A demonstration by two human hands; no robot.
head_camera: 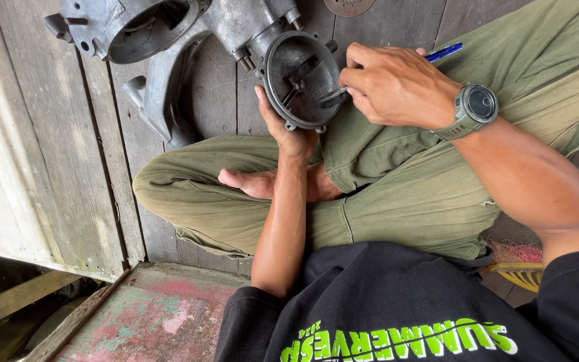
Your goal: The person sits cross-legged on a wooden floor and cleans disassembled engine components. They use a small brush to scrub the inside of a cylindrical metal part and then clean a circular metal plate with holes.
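I sit cross-legged on a wooden floor in olive trousers. My left hand (288, 133) cups the underside of a round, dark metal engine housing (301, 79) that is part of a larger grey casing (169, 40). My right hand (391, 86), with a grey watch at the wrist, grips a toothbrush with a blue handle (445, 51). Its bristle head (333, 98) presses against the inside rim of the round housing.
The grey engine casing lies on dark wooden planks (68, 167) at the top left. A rusty round disc (348, 6) rests at the top edge. A worn red-and-green board (149, 315) sits lower left, a broom's bristles (519, 265) at right.
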